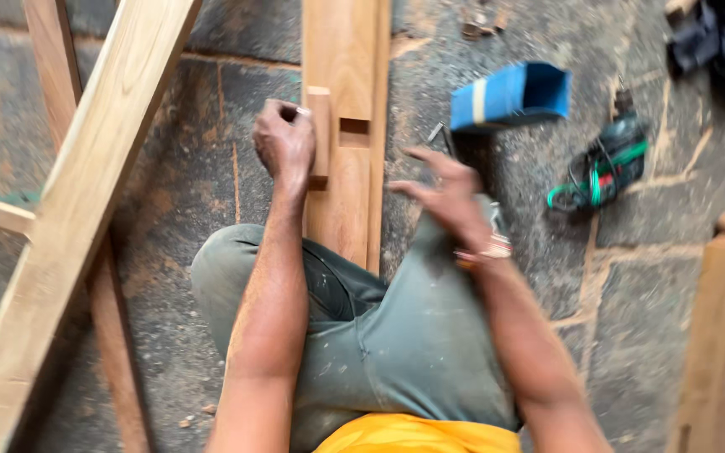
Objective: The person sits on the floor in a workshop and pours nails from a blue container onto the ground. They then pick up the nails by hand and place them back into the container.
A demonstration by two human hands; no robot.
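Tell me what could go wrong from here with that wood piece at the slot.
The left hand grips a small block right beside the slot in the plank; fingers could get pinched. The right hand is blurred and off the plank, so it may shift. The drill cable could snag.

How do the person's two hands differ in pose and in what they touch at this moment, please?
The left hand is closed in a fist, gripping something small against the slotted wooden beam; the right hand is open with fingers spread, holding nothing. The left hand looks sharp and steady, while the right hand is motion-blurred. The left hand touches the beam's edge; the right hand hovers beside it. Both are bare.
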